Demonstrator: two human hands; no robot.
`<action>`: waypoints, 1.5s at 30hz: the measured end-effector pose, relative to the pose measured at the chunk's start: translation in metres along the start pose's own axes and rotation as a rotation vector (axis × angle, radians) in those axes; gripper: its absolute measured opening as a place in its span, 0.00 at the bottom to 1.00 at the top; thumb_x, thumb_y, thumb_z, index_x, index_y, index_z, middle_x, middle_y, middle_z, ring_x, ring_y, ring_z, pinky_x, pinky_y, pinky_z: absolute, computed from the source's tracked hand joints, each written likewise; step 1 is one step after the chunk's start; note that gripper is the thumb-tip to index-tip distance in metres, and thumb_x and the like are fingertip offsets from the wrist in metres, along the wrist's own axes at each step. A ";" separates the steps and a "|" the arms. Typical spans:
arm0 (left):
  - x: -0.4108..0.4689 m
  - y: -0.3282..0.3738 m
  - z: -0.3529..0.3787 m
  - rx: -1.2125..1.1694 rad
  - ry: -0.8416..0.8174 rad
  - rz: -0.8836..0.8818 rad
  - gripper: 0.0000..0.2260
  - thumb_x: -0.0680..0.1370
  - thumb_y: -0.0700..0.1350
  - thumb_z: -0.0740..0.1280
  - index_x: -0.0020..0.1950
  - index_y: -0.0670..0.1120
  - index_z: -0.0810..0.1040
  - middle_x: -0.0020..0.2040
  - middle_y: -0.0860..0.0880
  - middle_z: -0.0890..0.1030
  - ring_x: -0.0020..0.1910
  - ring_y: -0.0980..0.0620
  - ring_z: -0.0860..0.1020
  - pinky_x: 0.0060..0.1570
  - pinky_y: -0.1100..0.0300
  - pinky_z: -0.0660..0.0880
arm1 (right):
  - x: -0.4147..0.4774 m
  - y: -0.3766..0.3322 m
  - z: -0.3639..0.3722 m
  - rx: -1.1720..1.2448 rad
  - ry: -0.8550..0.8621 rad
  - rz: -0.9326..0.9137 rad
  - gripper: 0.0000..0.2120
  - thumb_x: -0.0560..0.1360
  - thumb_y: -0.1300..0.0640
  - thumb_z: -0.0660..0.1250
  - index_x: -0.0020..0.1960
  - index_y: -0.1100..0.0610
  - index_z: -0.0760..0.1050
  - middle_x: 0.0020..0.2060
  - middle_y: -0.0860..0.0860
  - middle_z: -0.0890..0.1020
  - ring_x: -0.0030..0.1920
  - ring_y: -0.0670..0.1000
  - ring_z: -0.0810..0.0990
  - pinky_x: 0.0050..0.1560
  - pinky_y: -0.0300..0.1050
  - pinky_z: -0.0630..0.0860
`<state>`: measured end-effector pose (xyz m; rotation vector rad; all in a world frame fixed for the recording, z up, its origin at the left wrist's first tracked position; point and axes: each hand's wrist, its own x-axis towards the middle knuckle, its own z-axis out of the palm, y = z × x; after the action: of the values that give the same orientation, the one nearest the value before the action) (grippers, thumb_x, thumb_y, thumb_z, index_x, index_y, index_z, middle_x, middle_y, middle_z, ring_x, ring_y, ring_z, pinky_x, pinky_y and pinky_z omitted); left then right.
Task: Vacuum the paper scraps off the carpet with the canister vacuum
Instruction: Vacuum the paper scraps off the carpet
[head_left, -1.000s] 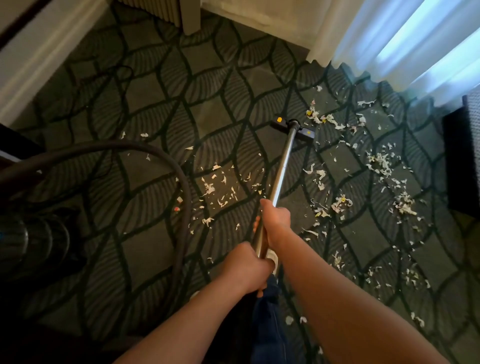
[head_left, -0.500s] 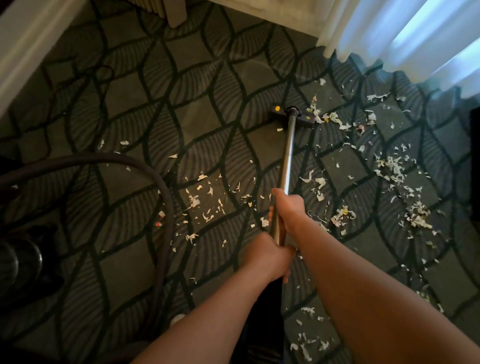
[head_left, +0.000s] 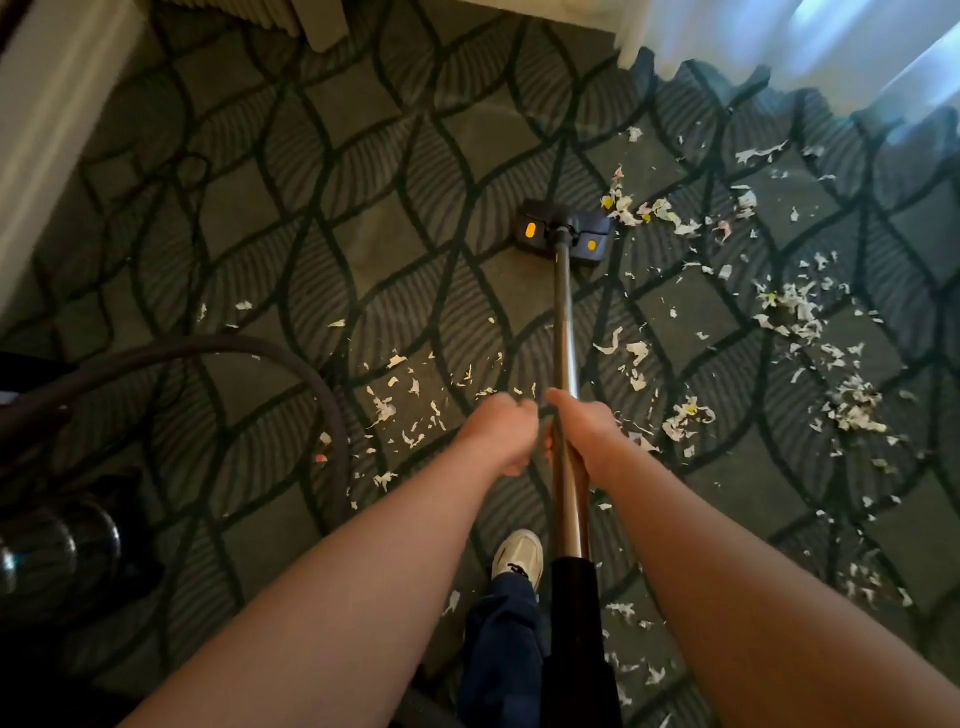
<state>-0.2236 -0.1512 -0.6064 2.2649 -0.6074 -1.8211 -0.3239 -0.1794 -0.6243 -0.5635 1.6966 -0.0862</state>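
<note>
Hands now sit level with each other at the vacuum: the left hand (head_left: 496, 431), which half a second ago gripped the wand (head_left: 563, 322) behind the right, is up beside it, curled into a fist just left of the tube. Blur hides whether its fingers actually hold the wand. The right hand (head_left: 584, 434) is where it was, fingers wrapped round the metal tube, which runs on beneath the wrist to a black sleeve.

The floor head (head_left: 563, 231) lies flat on the carpet (head_left: 363, 156), squarer to the view than before, with both yellow marks showing. Its right end is just beside a cluster of paper scraps (head_left: 649, 213) near the curtain (head_left: 779, 47). More scraps lie strewn to the right of the wand, and a thinner patch lies left of it, in front of the hands.

The hose (head_left: 218, 345) curves across the lower left toward the canister (head_left: 62, 545), dim at the edge. A pale shoe (head_left: 517, 553) has come into sight below the hands.
</note>
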 end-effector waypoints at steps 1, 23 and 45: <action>0.007 0.008 0.005 0.034 0.019 0.021 0.16 0.81 0.49 0.56 0.59 0.40 0.75 0.53 0.39 0.81 0.51 0.39 0.82 0.51 0.46 0.81 | -0.002 0.001 -0.003 -0.002 -0.007 0.004 0.18 0.80 0.48 0.65 0.53 0.65 0.76 0.30 0.56 0.78 0.25 0.52 0.76 0.25 0.41 0.76; 0.013 0.152 0.077 0.213 -0.007 0.138 0.20 0.79 0.46 0.64 0.67 0.37 0.72 0.61 0.40 0.79 0.57 0.41 0.79 0.50 0.56 0.73 | -0.058 -0.044 -0.096 0.188 -0.097 -0.070 0.08 0.78 0.58 0.65 0.46 0.63 0.73 0.29 0.54 0.75 0.24 0.49 0.72 0.23 0.40 0.72; 0.202 0.368 0.040 0.214 -0.101 0.316 0.21 0.78 0.47 0.66 0.68 0.39 0.71 0.58 0.41 0.80 0.53 0.45 0.80 0.52 0.52 0.79 | 0.133 -0.258 -0.118 0.364 0.042 -0.135 0.10 0.76 0.56 0.68 0.49 0.63 0.76 0.27 0.54 0.75 0.18 0.48 0.73 0.21 0.37 0.71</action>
<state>-0.3025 -0.5622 -0.6570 2.0578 -1.1557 -1.7907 -0.3668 -0.4901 -0.6253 -0.4024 1.6317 -0.4967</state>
